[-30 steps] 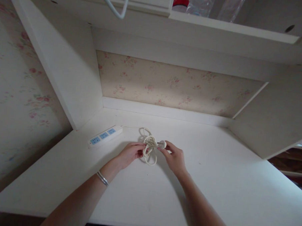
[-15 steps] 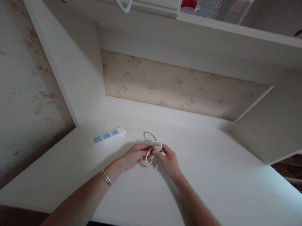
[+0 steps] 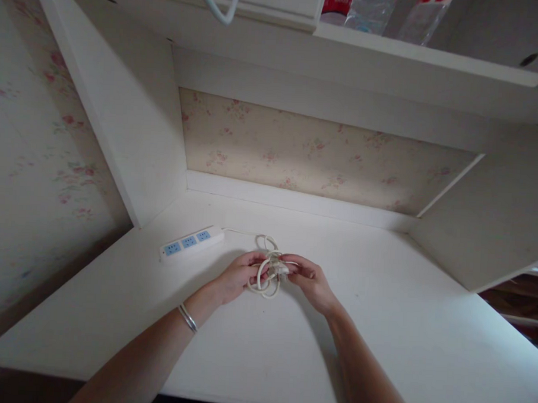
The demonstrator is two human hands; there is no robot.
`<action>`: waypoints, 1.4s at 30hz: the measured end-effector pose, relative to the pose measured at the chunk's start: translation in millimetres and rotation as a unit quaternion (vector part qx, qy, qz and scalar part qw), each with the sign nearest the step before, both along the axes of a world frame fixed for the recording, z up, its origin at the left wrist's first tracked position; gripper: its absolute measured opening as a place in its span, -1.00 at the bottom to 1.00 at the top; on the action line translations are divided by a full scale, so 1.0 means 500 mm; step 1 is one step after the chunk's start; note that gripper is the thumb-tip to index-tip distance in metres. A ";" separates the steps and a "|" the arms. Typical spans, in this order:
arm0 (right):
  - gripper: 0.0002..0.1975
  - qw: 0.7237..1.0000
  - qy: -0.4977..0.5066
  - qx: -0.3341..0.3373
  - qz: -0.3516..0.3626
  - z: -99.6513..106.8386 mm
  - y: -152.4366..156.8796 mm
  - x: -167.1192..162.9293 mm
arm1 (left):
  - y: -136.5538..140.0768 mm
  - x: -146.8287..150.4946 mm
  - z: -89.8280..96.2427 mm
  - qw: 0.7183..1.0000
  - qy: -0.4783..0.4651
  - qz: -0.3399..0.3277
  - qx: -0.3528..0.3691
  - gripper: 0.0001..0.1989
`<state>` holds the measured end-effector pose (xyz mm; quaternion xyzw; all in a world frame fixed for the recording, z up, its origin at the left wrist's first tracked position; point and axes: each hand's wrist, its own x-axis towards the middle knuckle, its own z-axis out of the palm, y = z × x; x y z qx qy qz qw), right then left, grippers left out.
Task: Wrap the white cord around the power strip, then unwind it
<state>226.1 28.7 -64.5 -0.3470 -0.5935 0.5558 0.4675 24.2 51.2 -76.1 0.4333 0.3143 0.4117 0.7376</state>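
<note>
A white power strip with three blue socket panels lies on the desk to the left. From its right end a thin white cord runs over to a looped bundle between my hands. My left hand, below a silver bangle, grips the coils from the left. On the right, my right hand pinches the plug at the cord's end, close against the loops. The plug's prongs cannot be made out.
The white desk has a tall side panel at left and another at right. Overhead hangs a shelf bearing clear bottles. A pale handle juts down from the cupboard front.
My right hand has turned the plug, so its round face no longer shows, and has shifted slightly right. The left hand keeps its hold on the coils. The power strip stays put.
</note>
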 end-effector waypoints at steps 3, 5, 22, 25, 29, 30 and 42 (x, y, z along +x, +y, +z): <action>-0.66 1.000 -0.006 -0.003 0.001 0.007 -0.002 -0.001 | 0.000 -0.001 -0.002 1.000 -0.012 -0.004 -0.001 -0.74; -0.66 1.000 -0.023 0.009 -0.002 0.011 -0.004 -0.003 | -0.001 -0.001 -0.001 1.000 -0.018 -0.011 -0.001 -0.73; -0.67 0.984 -0.137 0.117 0.011 -0.002 0.005 -0.006 | -0.005 -0.007 0.013 0.999 0.024 -0.007 0.023 -0.68; -0.67 0.984 -0.131 0.118 0.014 -0.002 0.006 -0.003 | -0.004 -0.007 0.012 0.999 0.024 -0.021 0.023 -0.66; -0.68 0.986 -0.118 0.119 0.021 -0.002 0.007 -0.001 | -0.002 -0.010 0.012 0.999 0.004 -0.036 0.008 -0.64; -0.69 0.986 -0.117 0.120 0.022 -0.003 0.008 -0.001 | -0.002 -0.011 0.012 0.999 -0.001 -0.042 0.003 -0.63; -0.78 0.987 -0.116 0.107 -0.032 -0.013 0.012 -0.008 | -0.006 -0.005 0.011 0.996 0.046 -0.056 0.046 -0.56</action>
